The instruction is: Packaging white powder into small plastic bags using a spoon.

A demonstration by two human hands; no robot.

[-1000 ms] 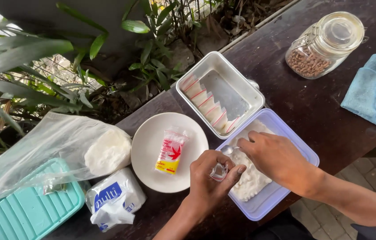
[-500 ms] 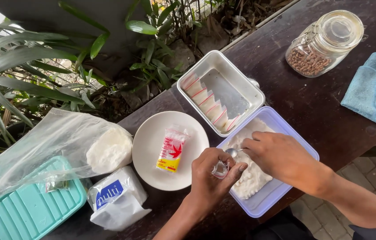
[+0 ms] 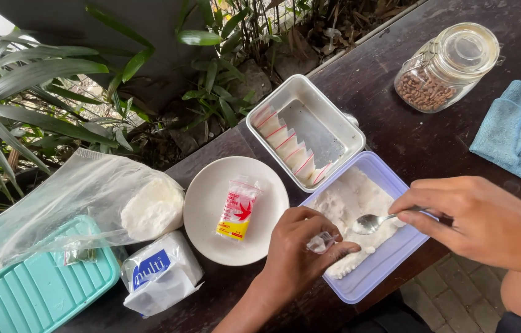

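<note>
The left hand (image 3: 294,256) hovers over the near corner of a pale lilac plastic tub (image 3: 390,259), its fingers closed in a pinch around a small clear plastic pouch (image 3: 320,243) held mouth-up just above the white powder (image 3: 350,203) in the tub. The right hand (image 3: 476,219) comes in from the side with its fingers closed on the handle of a metal spoon (image 3: 371,223), whose bowl sits low over the powder, near the pouch but not touching it. Whether the bowl carries any powder I cannot tell.

The pouch looks feather-light, limp and slippery; I would judge it best gripped at the rim, on both sides of the opening, so the mouth stays spread. The spoon is stiff and easy, held far back on the handle. The powder seems loose and clumpy, likely to spill off a tilted bowl.

Beyond the tub, touching its far edge, stands a white rectangular tray (image 3: 340,126) with a row of filled, red-edged pouches (image 3: 288,145) leaning along one side. To the left, a round white plate (image 3: 208,213) carries one printed red-and-yellow sachet (image 3: 237,209). Further left lie a big clear bag of white powder (image 3: 149,209), a tissue pack (image 3: 158,271) and a teal lid (image 3: 38,290). On the dark wooden counter (image 3: 420,145) farther off are a glass jar of brown beans (image 3: 445,65) and a blue cloth (image 3: 519,132).
</note>
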